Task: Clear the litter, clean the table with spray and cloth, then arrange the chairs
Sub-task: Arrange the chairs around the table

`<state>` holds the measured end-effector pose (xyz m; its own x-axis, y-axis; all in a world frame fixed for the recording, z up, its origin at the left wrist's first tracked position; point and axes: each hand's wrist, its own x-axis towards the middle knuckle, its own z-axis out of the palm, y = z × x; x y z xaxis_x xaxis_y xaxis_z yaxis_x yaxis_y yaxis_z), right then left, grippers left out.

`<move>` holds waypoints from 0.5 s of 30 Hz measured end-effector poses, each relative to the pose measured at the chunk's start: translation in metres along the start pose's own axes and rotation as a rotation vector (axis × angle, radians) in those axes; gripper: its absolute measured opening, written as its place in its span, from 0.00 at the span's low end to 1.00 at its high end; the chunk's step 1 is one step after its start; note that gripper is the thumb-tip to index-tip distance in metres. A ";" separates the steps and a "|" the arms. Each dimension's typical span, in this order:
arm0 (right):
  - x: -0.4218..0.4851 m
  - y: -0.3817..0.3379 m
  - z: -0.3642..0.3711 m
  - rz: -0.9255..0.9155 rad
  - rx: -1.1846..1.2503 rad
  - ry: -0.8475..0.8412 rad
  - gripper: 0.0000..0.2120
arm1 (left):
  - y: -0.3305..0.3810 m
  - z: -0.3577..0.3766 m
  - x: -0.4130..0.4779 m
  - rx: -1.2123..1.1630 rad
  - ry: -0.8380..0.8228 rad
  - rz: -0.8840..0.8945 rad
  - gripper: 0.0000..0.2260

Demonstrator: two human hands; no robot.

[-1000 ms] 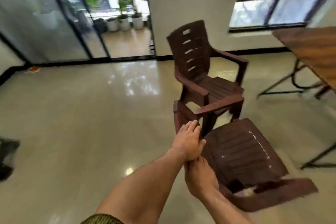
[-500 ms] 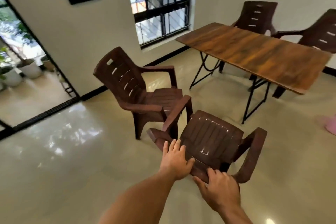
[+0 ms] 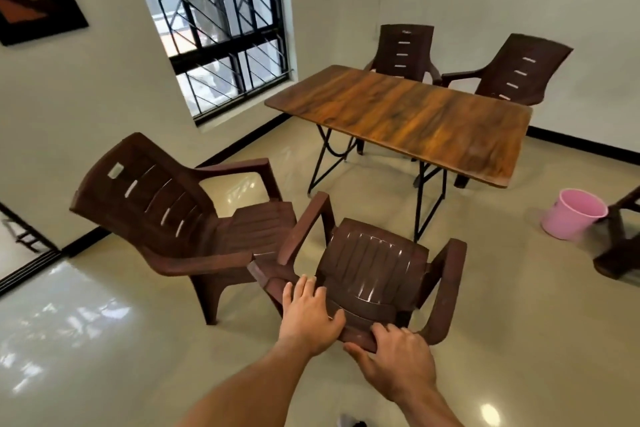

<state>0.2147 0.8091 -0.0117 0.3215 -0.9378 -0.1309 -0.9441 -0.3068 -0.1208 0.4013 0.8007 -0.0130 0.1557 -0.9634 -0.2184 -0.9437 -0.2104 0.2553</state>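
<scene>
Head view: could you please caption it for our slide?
Both hands, left hand and right hand, grip a brown plastic armchair facing the wooden table.

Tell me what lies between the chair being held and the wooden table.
In the head view, only bare glossy floor lies between the held chair and the table. The table's black folding legs stand nearest the chair's front edge.
</scene>
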 end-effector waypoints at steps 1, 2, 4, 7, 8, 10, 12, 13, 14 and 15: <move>0.014 0.004 -0.002 0.006 0.005 -0.003 0.48 | 0.002 -0.003 0.015 0.000 -0.006 0.009 0.32; 0.027 0.008 -0.004 0.013 0.014 0.001 0.50 | 0.005 -0.006 0.030 0.000 -0.014 0.015 0.32; 0.057 0.016 -0.009 0.032 0.025 0.007 0.51 | 0.010 -0.013 0.064 0.001 -0.035 0.023 0.32; 0.097 0.031 -0.018 0.052 0.041 0.009 0.53 | 0.023 -0.021 0.110 0.008 -0.058 0.028 0.33; 0.116 0.039 -0.021 0.057 0.043 0.013 0.53 | 0.029 -0.023 0.129 0.006 -0.056 0.036 0.33; 0.138 0.051 -0.026 0.062 0.040 0.033 0.54 | 0.038 -0.027 0.152 0.003 -0.062 0.051 0.33; 0.151 0.060 -0.031 0.051 0.028 0.043 0.55 | 0.044 -0.029 0.167 0.004 -0.070 0.060 0.34; 0.160 0.067 -0.033 0.057 0.019 0.038 0.53 | 0.050 -0.030 0.177 0.003 -0.074 0.069 0.34; 0.165 0.072 -0.033 0.060 0.007 0.033 0.51 | 0.054 -0.030 0.183 0.002 -0.076 0.075 0.34; 0.169 0.077 -0.034 0.061 -0.009 0.023 0.47 | 0.058 -0.030 0.187 0.000 -0.078 0.084 0.34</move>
<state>0.1943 0.6213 -0.0094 0.2621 -0.9582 -0.1147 -0.9624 -0.2507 -0.1045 0.3843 0.6033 -0.0103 0.0531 -0.9618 -0.2687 -0.9525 -0.1296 0.2755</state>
